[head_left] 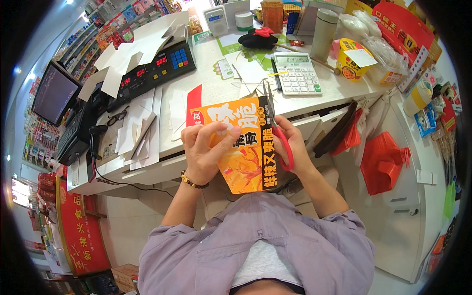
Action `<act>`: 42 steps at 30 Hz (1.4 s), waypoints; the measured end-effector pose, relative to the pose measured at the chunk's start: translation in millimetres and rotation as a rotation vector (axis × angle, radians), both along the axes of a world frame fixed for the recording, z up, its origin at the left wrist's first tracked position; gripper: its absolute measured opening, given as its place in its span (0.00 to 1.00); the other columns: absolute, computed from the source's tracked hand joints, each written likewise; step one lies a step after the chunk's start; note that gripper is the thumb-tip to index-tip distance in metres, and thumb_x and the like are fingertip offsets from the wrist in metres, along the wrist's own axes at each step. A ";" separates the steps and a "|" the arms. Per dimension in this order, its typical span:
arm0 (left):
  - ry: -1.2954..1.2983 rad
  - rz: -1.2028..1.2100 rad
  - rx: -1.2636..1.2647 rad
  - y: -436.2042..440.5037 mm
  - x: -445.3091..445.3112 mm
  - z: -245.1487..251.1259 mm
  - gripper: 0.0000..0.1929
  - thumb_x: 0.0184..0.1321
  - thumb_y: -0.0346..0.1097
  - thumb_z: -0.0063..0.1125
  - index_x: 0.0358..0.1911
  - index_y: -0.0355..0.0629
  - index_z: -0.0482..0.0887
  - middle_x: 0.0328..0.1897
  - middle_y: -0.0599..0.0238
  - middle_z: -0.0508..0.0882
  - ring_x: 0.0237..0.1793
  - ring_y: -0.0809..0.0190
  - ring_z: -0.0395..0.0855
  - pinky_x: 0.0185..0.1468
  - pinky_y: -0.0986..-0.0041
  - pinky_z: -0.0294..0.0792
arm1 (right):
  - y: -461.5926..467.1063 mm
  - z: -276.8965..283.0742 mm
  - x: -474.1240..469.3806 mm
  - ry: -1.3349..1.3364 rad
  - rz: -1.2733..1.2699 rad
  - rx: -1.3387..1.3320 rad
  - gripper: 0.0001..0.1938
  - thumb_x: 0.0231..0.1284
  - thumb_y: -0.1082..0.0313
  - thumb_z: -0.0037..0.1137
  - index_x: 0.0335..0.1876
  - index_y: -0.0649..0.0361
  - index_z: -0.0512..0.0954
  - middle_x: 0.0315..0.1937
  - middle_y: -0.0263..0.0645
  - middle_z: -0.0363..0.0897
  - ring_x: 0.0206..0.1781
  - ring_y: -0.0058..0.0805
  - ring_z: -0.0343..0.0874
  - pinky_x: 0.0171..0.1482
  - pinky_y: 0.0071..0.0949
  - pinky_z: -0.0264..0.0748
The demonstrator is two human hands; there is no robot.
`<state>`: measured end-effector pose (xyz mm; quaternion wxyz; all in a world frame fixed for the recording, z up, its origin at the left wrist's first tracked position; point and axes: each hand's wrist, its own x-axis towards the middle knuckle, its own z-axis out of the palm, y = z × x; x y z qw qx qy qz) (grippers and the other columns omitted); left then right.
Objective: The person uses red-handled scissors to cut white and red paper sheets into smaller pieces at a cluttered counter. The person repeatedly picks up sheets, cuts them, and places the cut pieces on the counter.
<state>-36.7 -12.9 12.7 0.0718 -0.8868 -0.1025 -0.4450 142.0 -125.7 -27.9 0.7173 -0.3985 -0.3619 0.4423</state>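
Note:
An orange printed cardboard piece (pixel 241 166) with a black right edge stands in front of me, over the counter's near edge. My left hand (pixel 206 151), with a beaded bracelet at the wrist, grips it from the left, thumb on its printed face. In my right hand (pixel 293 147) is a pair of red-handled scissors (pixel 285 147), blades pointing away from me along the card's right edge; the blades look nearly closed. Cut white paper pieces (pixel 250 72) lie on the counter (pixel 206 79) beyond the card, beside a white calculator (pixel 298 73) and a black pen.
Folded white cards lie on a black scale (pixel 158 64) and near eyeglasses (pixel 118 116) at left, by a monitor (pixel 56 92). A thermos (pixel 324 33), an instant noodle tub (pixel 352 61) and a plastic container stand at back right. Red plastic bags (pixel 381 164) hang at the right.

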 end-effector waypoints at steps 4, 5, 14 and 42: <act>0.010 -0.078 -0.046 -1.9 -1.3 2.6 0.20 0.41 0.34 0.64 0.43 0.55 0.87 0.44 0.74 0.77 0.43 0.62 0.67 0.49 0.71 0.59 | 3.0 3.5 1.6 -0.004 -0.055 0.002 0.18 0.62 0.70 0.54 0.57 0.61 0.68 0.32 0.29 0.77 0.27 0.09 0.71 0.26 0.11 0.66; 0.018 -0.134 -0.101 -1.0 -1.1 4.0 0.20 0.40 0.35 0.65 0.43 0.54 0.87 0.43 0.73 0.77 0.42 0.62 0.68 0.48 0.71 0.60 | 1.8 7.0 8.1 0.010 -0.074 -0.090 0.17 0.62 0.72 0.53 0.56 0.60 0.69 0.29 0.28 0.75 0.25 0.09 0.70 0.25 0.11 0.64; -0.107 -0.446 -1.468 -6.5 -12.3 -31.0 0.11 0.58 0.32 0.60 0.43 0.34 0.82 0.39 0.68 0.84 0.40 0.72 0.78 0.45 0.78 0.70 | -9.4 1.5 34.9 -0.256 -0.182 0.106 0.22 0.56 0.80 0.53 0.58 0.62 0.68 0.41 0.36 0.77 0.44 0.20 0.75 0.48 0.21 0.73; 0.239 0.855 -0.608 79.4 -9.7 -32.0 0.32 0.44 0.63 0.65 0.31 0.33 0.79 0.33 0.49 0.79 0.36 0.48 0.77 0.41 0.59 0.71 | 4.4 -17.6 17.0 0.061 -0.577 0.110 0.18 0.58 0.80 0.55 0.53 0.65 0.68 0.43 0.34 0.74 0.43 0.18 0.73 0.49 0.18 0.73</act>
